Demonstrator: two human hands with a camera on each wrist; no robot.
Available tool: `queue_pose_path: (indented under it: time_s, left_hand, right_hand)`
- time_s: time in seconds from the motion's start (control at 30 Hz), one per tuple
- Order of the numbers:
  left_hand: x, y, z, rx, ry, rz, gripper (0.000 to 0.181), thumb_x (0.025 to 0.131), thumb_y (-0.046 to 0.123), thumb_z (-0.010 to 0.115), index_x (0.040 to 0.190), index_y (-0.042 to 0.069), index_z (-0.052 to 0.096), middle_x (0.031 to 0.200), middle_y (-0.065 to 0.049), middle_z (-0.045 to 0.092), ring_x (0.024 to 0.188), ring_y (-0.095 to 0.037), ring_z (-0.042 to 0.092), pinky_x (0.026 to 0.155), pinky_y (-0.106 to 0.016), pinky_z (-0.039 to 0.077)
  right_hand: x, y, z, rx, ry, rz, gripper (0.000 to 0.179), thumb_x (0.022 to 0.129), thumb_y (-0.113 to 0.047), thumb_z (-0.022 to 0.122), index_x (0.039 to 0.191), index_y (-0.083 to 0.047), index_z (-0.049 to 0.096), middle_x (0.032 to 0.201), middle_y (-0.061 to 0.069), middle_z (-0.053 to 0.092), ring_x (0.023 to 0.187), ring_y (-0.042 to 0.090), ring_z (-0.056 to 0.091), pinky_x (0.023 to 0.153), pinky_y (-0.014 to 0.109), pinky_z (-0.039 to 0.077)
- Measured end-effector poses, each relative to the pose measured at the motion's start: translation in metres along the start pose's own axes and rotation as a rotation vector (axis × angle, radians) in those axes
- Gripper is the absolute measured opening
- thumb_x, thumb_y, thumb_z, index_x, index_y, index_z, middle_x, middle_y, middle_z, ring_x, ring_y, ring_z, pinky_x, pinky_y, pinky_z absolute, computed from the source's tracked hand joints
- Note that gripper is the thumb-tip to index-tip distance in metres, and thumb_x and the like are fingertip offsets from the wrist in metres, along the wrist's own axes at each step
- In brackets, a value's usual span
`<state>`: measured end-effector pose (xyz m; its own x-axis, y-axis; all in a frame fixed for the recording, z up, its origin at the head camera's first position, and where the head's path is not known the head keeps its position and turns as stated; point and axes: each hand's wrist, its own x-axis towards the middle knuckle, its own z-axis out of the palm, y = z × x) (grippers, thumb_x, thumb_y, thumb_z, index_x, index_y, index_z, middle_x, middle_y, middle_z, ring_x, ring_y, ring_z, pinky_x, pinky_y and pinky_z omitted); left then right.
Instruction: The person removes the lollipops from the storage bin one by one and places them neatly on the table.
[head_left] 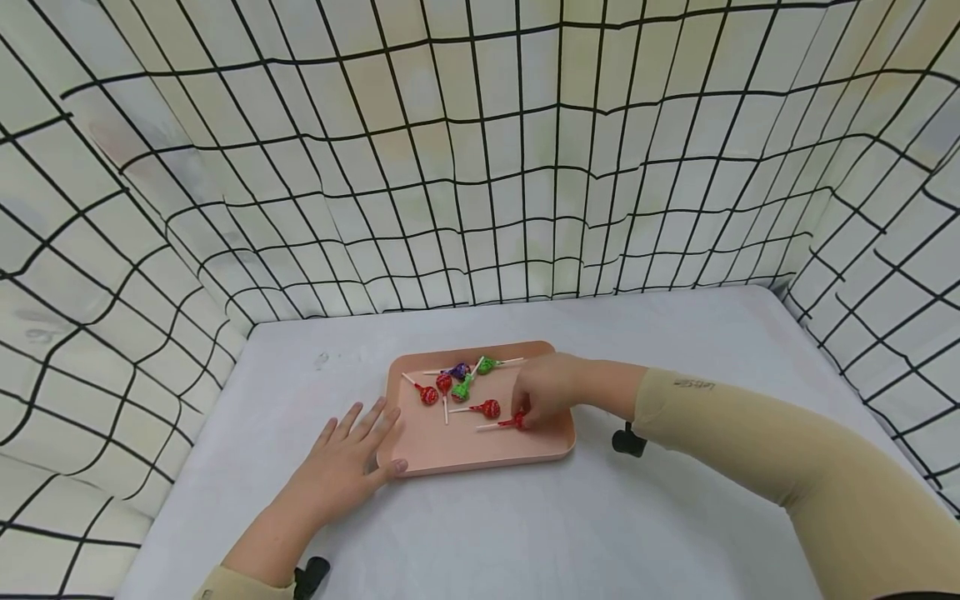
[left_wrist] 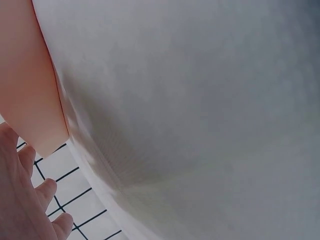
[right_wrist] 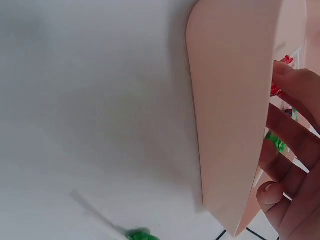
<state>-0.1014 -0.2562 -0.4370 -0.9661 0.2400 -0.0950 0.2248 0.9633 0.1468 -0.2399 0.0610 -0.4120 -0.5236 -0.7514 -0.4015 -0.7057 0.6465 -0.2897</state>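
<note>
My right hand [head_left: 546, 385] reaches into the right half of a pink tray [head_left: 480, 458] and pinches the head of a red lollipop [head_left: 514, 421], whose white stick points left. In the right wrist view, thumb and finger close on its red wrapper [right_wrist: 276, 90] behind the tray wall. Just left of it lies another red lollipop [head_left: 490, 408]. More lollipops lie at the tray's left and back: red [head_left: 428, 396], purple [head_left: 460, 371] and green [head_left: 461, 389]. My left hand [head_left: 348, 462] has its fingers spread at the tray's left edge, its thumb at the near-left corner.
Under the tray is a table with a white cloth [head_left: 570, 533]. A green lollipop [right_wrist: 141, 234] lies on the cloth outside the tray in the right wrist view. Black grid netting [head_left: 480, 167] over white sheeting rises behind and at both sides. Black devices [head_left: 628, 440] sit at both wrists.
</note>
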Motion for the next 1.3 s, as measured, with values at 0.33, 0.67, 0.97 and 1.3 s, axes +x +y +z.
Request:
queue_pose_path:
  time_s: [0.33,0.67,0.97,1.3]
  left_hand:
    - [0.001,0.001,-0.001,0.008,0.004,0.008,0.08,0.092,0.064,0.054,0.157,0.02,0.033,0.164,-0.007,0.023,0.148,-0.042,0.017,0.116,-0.066,0.013]
    - [0.001,0.001,-0.002,0.005,0.003,0.008,0.081,0.092,0.066,0.052,0.156,0.02,0.033,0.163,-0.009,0.023,0.148,-0.043,0.017,0.115,-0.067,0.013]
    - [0.0,0.003,-0.005,0.001,-0.005,0.007,0.08,0.093,0.066,0.051,0.156,0.02,0.034,0.163,-0.009,0.025,0.147,-0.044,0.018,0.115,-0.067,0.013]
    - [-0.002,0.003,-0.004,0.002,0.005,0.009,0.081,0.092,0.067,0.051,0.156,0.02,0.034,0.163,-0.009,0.025,0.147,-0.044,0.018,0.115,-0.067,0.014]
  right_hand:
    - [-0.008,0.006,-0.007,-0.068,0.012,0.004,0.011,0.088,-0.029,0.077,0.098,-0.032,0.079,0.08,-0.021,0.065,0.083,0.005,0.057,0.078,0.024,0.05]
    - [-0.008,0.014,-0.008,-0.204,0.051,-0.023,0.016,0.092,-0.023,0.072,0.104,-0.03,0.079,0.088,-0.019,0.068,0.085,0.007,0.056,0.082,0.026,0.051]
    - [-0.008,0.017,-0.01,-0.219,0.039,-0.081,0.022,0.093,-0.024,0.071,0.114,-0.029,0.077,0.098,-0.018,0.071,0.089,0.005,0.057,0.083,0.024,0.052]
    - [-0.015,0.02,-0.019,-0.028,0.048,-0.018,0.021,0.093,-0.029,0.071,0.113,-0.028,0.078,0.101,-0.019,0.069,0.092,0.005,0.058,0.088,0.028,0.049]
